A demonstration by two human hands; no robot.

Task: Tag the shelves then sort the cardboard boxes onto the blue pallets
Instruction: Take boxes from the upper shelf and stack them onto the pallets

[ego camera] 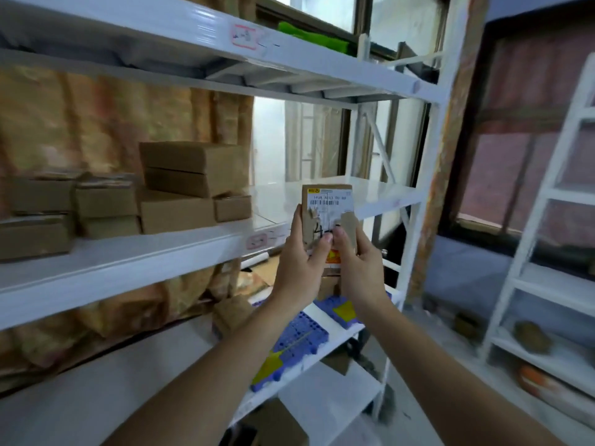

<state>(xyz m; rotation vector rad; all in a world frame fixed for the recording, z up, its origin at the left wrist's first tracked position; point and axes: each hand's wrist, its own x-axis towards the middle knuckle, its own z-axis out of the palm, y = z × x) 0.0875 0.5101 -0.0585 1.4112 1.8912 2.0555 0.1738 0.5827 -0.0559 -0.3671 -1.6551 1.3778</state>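
Observation:
I hold a small cardboard box (326,201) upright in front of the middle shelf (128,262); it carries a torn white shipping label with a barcode. My left hand (299,268) grips its left side and my right hand (360,265) grips its right side, both thumbs on the label face. Several plain cardboard boxes (190,175) are stacked on the middle shelf at left. Below, blue pallets (299,336) with yellow tags lie on the lower shelf, one with a small box (231,312) beside it. Pink-edged tags (244,35) are stuck on the shelf fronts.
A second white rack (547,284) stands at right with brown lumps and an orange item on its low shelves. A green object (314,37) lies on the top shelf. Cardboard pieces lie on the floor under the rack. Windows and patterned curtains are behind.

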